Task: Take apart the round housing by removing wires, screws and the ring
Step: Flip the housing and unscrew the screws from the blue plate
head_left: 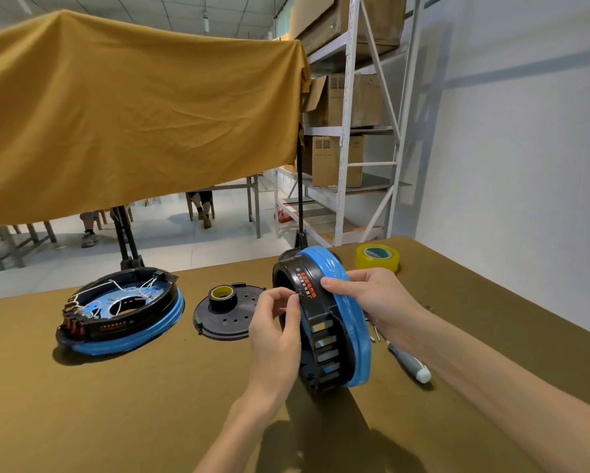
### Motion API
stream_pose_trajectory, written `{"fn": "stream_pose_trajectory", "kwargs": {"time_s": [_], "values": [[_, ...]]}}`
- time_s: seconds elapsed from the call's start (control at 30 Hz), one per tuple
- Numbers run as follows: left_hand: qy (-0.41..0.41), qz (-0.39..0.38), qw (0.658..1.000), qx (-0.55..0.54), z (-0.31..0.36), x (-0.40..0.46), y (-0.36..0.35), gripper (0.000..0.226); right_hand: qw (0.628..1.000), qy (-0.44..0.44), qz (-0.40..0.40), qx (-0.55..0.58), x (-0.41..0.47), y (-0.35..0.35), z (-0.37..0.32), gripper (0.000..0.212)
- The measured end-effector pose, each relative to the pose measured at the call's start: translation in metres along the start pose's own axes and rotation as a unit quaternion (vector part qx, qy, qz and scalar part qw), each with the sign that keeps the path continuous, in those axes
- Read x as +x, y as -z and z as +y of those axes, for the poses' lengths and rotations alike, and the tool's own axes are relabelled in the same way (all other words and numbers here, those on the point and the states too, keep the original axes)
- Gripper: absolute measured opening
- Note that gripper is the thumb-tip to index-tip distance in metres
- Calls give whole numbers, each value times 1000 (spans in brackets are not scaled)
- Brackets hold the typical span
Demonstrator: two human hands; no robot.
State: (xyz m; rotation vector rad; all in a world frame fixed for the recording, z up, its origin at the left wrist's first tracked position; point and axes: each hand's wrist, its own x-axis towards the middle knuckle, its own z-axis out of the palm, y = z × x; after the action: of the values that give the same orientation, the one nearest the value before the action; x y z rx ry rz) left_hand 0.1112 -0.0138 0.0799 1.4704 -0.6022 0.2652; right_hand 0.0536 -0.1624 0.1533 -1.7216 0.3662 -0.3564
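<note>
Table (116, 404); housing (122, 315), tape (377, 257), screwdriver (410, 361)

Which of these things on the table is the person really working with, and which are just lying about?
In use:
- round housing, stood on edge
- right hand, gripping its rim
- left hand, pinching at its label side

Lying about:
- second housing, flat, wires showing
- black disc with black tape roll on it
- yellow tape roll
- screwdriver

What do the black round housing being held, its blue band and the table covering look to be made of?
The round housing looks like moulded black plastic: semi-matte, with crisp rectangular slots. Its blue band seems a glossy plastic film or tape, since it wrinkles and shines. The table covering appears to be matte olive felt or cloth.
</note>
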Motion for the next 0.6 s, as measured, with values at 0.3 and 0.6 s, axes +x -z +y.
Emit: {"fn": "stream_pose_trajectory", "kwargs": {"time_s": [0.3, 0.6], "values": [[36, 31, 998, -36, 2, -1, 12, 9, 992, 112, 15, -58, 3, -23, 4, 8], [318, -2, 932, -173, -9, -10, 57, 14, 901, 287, 88, -314, -12, -65, 30, 32]]}}
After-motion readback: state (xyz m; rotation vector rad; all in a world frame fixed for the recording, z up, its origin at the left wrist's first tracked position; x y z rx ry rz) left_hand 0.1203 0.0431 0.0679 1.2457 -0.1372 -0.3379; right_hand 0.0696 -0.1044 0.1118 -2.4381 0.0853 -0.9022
